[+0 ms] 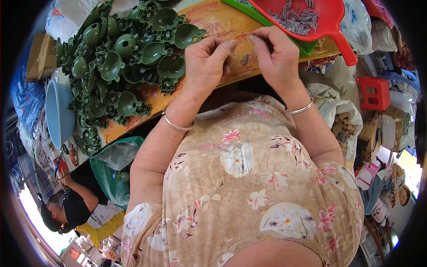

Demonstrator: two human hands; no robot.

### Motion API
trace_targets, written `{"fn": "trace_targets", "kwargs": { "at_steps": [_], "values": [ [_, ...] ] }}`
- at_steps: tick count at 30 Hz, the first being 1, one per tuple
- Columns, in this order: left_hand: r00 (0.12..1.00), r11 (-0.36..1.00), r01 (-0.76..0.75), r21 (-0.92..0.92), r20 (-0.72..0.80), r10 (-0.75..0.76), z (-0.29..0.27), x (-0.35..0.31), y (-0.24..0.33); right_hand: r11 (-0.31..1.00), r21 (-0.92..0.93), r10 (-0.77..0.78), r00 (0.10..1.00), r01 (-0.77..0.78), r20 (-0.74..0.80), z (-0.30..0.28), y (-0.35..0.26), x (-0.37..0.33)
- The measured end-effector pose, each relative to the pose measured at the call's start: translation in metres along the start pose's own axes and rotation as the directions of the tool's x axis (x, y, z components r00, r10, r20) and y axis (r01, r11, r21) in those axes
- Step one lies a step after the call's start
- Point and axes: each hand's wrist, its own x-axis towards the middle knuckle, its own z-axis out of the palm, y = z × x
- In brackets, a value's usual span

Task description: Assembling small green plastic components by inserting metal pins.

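L hand [204, 63] & R hand [281, 57] over bench [217, 23], fingers curled, tips drawn in; can't tell if either pinches anything. Spring [245, 59] lies on bench betw. them, slightly nearer R, long axis approx. pointing away from person; small, coiled, grey metal. Green moulded parts [111, 65] heaped L; red scoop [332, 20] w/ loose springs [302, 21] beyond R.

Grn parts [111, 66], red scoop [332, 23], tan flrl top [251, 179]

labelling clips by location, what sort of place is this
Probably a small assembly workshop: a heap of green cupped parts lies on the worktable, a red scoop holds many metal springs, and another person is nearby.
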Motion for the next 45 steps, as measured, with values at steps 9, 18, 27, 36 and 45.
{"fn": "trace_targets", "kwargs": {
  "at_steps": [9,18,27,36,45],
  "values": [
    [0.925,0.685,-0.375,0.625,0.201,0.324,-0.013,0.033,-0.015,0.915,-0.340,-0.101,0.939,0.217,0.328,-0.016,-0.002,-0.002],
    [0.930,0.689,-0.328,0.647,0.094,0.355,-0.016,0.013,-0.004,0.949,-0.208,-0.137,0.906,0.235,0.401,-0.018,0.012,0.002],
    [0.988,0.981,-0.104,0.165,0.133,0.082,-0.001,0.002,0.002,0.526,0.381,0.491,0.638,-0.760,0.594,-0.021,-0.015,0.004],
    [0.997,0.997,0.053,-0.061,0.053,-0.050,0.000,0.001,0.003,0.998,0.052,-0.029,0.989,0.022,0.146,-0.004,-0.008,-0.007],
    [0.997,0.996,0.000,0.093,0.079,-0.007,-0.004,0.006,0.001,0.671,0.420,0.486,0.790,-0.611,0.373,-0.010,-0.007,-0.003]
  ]
}}
